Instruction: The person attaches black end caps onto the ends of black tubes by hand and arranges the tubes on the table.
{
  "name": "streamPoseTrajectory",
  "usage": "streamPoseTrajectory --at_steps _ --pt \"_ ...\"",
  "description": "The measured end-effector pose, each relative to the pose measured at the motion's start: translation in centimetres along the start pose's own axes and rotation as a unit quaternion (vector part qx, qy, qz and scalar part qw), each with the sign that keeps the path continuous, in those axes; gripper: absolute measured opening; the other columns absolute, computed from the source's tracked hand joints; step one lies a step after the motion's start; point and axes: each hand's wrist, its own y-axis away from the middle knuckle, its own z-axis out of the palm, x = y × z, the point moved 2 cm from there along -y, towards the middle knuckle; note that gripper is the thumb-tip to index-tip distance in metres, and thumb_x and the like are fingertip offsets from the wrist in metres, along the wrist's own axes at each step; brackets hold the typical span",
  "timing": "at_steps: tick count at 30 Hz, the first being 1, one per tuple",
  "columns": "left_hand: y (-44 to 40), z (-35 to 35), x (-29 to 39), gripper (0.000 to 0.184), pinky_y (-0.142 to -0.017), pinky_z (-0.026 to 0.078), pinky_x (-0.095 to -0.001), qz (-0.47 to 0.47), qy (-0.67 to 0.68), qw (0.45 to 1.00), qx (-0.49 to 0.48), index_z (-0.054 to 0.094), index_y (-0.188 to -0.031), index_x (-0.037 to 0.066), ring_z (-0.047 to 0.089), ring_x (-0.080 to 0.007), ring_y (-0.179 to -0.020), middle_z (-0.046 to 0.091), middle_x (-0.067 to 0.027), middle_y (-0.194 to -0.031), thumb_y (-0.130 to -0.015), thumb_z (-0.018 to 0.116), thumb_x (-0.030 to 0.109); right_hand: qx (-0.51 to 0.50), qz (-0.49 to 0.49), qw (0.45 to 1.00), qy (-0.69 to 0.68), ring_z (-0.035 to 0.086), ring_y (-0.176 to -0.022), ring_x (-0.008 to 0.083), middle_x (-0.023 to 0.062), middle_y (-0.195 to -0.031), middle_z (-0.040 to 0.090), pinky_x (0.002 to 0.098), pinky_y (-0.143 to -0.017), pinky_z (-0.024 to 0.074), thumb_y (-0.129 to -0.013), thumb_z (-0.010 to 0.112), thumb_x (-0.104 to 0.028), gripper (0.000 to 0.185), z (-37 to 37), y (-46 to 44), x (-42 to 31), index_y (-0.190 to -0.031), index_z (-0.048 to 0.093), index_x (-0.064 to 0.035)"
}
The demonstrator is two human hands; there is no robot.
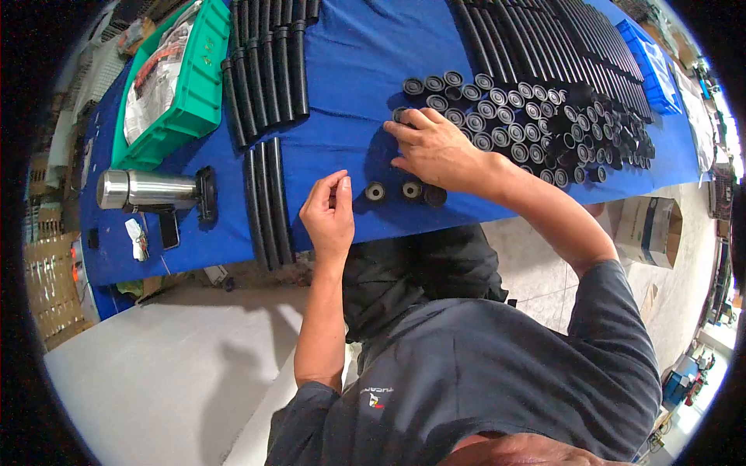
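On the blue cloth, my right hand (pixel 435 147) reaches to the left edge of a spread of round black caps (pixel 500 136), its fingers curled over one dark cap (pixel 401 116) that is mostly covered. My left hand (pixel 330 210) hovers near the table's front edge, fingertips pinched together; whatever they hold, if anything, is too small to make out. Between the hands, close to the front edge, lie a cap with a pale centre (pixel 375 191) and a similar one (pixel 412 189), with a darker round piece (pixel 434 196) beside it.
Black tubes (pixel 268 202) lie left of my left hand, with more tubes (pixel 268 74) behind them and long rows (pixel 544 39) at the back right. A green crate (pixel 186 97), steel flask (pixel 148 190) and phone (pixel 169 230) are at the left; a blue crate (pixel 650 66) stands far right.
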Motion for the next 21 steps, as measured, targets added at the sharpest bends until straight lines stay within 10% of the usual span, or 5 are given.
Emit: streamPoseTrajectory --at_steps 15,19,21 --pt "-0.5 -0.6 -0.7 0.018 -0.071 0.053 -0.0241 0.016 -0.027 0.999 -0.018 0.073 -0.109 -0.003 0.066 -0.0088 -0.08 0.073 -0.0053 -0.092 -0.1 0.069 0.011 0.031 0.052 0.998 0.004 0.063 -0.104 0.0297 0.0051 -0.101 0.07 0.0448 -0.09 0.0525 -0.092 0.068 -0.032 0.024 -1.9 -1.9 4.4 -0.102 0.076 -0.0111" --pt "-0.1 -0.3 -0.4 0.016 -0.065 0.051 -0.0251 0.014 -0.024 1.0 -0.004 0.074 -0.106 -0.002 0.062 -0.0088 -0.073 0.071 -0.0049 -0.087 -0.099 0.069 0.011 0.074 0.024 0.987 -0.144 0.058 -0.123 0.0387 0.0164 -0.135 0.059 0.0443 -0.106 0.0491 -0.085 0.075 -0.012 0.055 -7.3 -3.0 10.3 -0.138 0.061 -0.0124" --pt "-0.4 0.1 -0.4 0.014 -0.061 0.049 -0.0256 0.02 -0.01 1.0 0.003 0.074 -0.105 -0.001 0.06 -0.0088 -0.069 0.07 -0.0049 -0.085 -0.098 0.069 0.011 -0.065 0.02 0.986 -0.151 0.049 -0.135 0.0402 0.0215 -0.148 0.046 0.0463 -0.111 0.046 -0.077 0.082 -0.015 0.074 -6.6 -3.4 10.7 -0.146 0.055 -0.0188"
